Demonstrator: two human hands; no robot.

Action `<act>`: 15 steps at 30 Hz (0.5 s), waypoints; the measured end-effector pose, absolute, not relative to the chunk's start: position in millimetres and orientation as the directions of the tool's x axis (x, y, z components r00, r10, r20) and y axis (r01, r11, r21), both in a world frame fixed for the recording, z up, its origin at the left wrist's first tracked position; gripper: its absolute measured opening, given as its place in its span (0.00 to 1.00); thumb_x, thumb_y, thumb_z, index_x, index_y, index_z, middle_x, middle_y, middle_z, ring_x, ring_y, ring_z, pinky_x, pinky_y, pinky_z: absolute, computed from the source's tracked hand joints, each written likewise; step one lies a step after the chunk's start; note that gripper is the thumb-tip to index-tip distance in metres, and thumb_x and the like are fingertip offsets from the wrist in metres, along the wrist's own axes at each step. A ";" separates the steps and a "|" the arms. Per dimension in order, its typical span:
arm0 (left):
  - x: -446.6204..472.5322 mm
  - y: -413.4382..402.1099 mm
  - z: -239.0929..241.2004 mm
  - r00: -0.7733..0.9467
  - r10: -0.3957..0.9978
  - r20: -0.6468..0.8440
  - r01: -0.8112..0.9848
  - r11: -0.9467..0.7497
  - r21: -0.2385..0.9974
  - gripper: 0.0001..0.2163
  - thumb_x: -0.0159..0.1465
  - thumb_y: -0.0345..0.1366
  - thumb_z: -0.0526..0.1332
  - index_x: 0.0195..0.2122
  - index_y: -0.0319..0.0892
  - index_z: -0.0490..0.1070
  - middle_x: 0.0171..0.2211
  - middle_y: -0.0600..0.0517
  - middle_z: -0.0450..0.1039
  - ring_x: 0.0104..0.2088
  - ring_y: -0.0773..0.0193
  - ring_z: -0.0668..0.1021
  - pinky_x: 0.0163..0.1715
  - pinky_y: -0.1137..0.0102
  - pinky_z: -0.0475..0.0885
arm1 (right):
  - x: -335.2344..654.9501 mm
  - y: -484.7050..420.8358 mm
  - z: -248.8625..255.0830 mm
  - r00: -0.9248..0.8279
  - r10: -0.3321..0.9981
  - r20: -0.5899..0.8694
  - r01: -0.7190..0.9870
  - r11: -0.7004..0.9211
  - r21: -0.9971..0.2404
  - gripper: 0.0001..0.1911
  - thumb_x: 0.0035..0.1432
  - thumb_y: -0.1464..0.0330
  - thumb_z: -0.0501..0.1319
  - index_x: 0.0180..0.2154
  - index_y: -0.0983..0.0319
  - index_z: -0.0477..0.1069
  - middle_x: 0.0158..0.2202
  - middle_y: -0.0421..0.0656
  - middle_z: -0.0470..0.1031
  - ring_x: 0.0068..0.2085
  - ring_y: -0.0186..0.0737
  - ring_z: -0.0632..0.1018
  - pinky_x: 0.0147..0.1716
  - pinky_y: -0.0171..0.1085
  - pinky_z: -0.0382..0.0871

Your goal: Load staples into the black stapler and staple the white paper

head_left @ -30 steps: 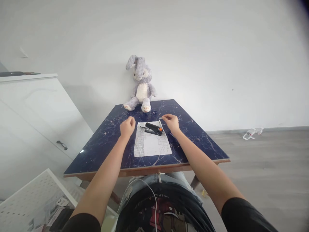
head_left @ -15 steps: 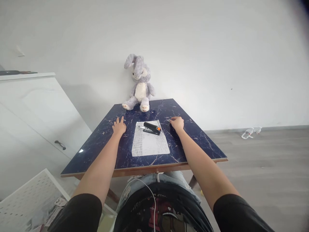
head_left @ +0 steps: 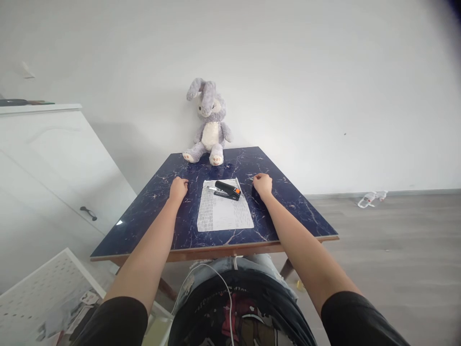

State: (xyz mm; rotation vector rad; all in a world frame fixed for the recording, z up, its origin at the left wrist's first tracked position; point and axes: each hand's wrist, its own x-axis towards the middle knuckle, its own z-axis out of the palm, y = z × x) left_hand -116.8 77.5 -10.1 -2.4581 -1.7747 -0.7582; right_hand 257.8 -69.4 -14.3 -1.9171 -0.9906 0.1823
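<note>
Between left hand (head_left: 178, 189) and right hand (head_left: 263, 184), the stapler (head_left: 229, 188)

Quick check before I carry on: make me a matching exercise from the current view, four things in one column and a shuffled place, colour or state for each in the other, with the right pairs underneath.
Things:
1. stapler
2. plush rabbit
3. printed paper
4. right hand

Descriptions:
A. Seated at the far side of the dark blue table
B. Fingers curled in
C. Black with an orange patch
D. White and flat, partly covered by another thing

Right pairs: 1-C, 2-A, 3-D, 4-B
</note>
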 end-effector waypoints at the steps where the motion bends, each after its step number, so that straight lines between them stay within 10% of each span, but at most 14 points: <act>1: -117.2 78.6 -10.4 0.230 0.893 0.387 0.898 -0.348 0.269 0.15 0.69 0.30 0.57 0.49 0.38 0.83 0.50 0.37 0.77 0.50 0.47 0.79 0.55 0.60 0.73 | 256.3 -69.4 -13.7 0.649 0.707 0.283 0.578 -0.215 -0.787 0.13 0.58 0.71 0.59 0.37 0.62 0.84 0.34 0.53 0.84 0.40 0.52 0.84 0.45 0.44 0.75; 10: -118.3 75.3 -8.4 0.129 0.903 0.410 0.863 -0.306 0.402 0.04 0.63 0.30 0.67 0.39 0.41 0.79 0.45 0.43 0.78 0.46 0.53 0.80 0.51 0.62 0.73 | 239.3 -62.8 -14.4 0.392 0.814 0.428 0.700 0.038 -0.713 0.11 0.61 0.69 0.60 0.36 0.62 0.83 0.31 0.46 0.83 0.35 0.44 0.82 0.42 0.38 0.73; 15: -104.8 65.5 -1.6 0.052 0.880 0.472 0.564 -0.416 0.713 0.12 0.62 0.24 0.61 0.42 0.43 0.80 0.44 0.45 0.81 0.49 0.54 0.81 0.53 0.63 0.73 | 234.4 -65.5 -12.4 0.272 0.841 0.468 0.723 0.142 -0.676 0.11 0.60 0.69 0.61 0.35 0.62 0.83 0.28 0.44 0.81 0.30 0.41 0.79 0.39 0.37 0.70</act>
